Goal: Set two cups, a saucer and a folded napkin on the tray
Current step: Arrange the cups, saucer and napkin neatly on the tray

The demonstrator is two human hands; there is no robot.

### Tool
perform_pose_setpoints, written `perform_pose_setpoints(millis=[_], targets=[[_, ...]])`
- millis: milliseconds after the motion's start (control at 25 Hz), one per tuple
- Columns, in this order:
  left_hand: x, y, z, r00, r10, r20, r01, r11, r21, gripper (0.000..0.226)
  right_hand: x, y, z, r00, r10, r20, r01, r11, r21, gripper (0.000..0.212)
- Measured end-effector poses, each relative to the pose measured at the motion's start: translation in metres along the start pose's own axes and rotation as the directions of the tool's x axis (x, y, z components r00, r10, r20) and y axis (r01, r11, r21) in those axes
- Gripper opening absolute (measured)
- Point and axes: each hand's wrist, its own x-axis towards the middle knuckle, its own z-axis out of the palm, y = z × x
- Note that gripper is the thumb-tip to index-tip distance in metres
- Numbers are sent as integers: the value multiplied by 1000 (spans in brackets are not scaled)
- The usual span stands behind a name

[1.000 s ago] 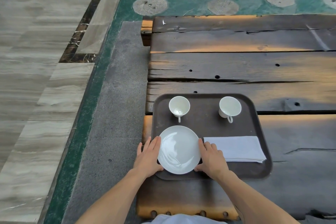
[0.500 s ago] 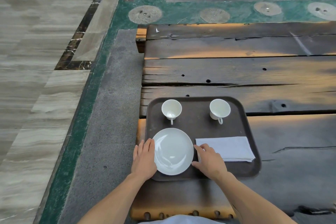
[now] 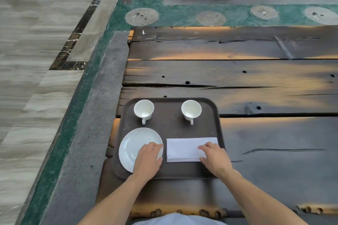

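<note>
All four items sit on the brown tray. The left hand lies flat, fingers loosely spread, on the saucer; the right hand presses the folded napkin, holding nothing. I judge only final straightening remains.

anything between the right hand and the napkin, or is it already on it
Nothing visible stands between them: the right hand rests flat on the right end of the folded napkin, which lies on the tray beside the saucer.

L hand on saucer, R hand on napkin.
</note>
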Motion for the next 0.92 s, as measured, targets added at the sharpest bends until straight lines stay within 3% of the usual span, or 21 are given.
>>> perform_pose_setpoints(millis=[120,360,600,920], targets=[[4,29,9,1000,24,-11,-24,999,36,31,-5,39,-7,999,-30,-14,29,997,-71,45],[3,49,18,999,6,34,-12,986,169,32,-16,84,-7,997,-76,7,76,992,-100,38],[8,48,16,992,18,126,-53,959,279,34,-12,73,0,988,-153,0,151,975,-166,35],[23,43,22,971,100,216,-182,898,401,40,-9,60,3,995,-98,-4,94,966,-242,24]])
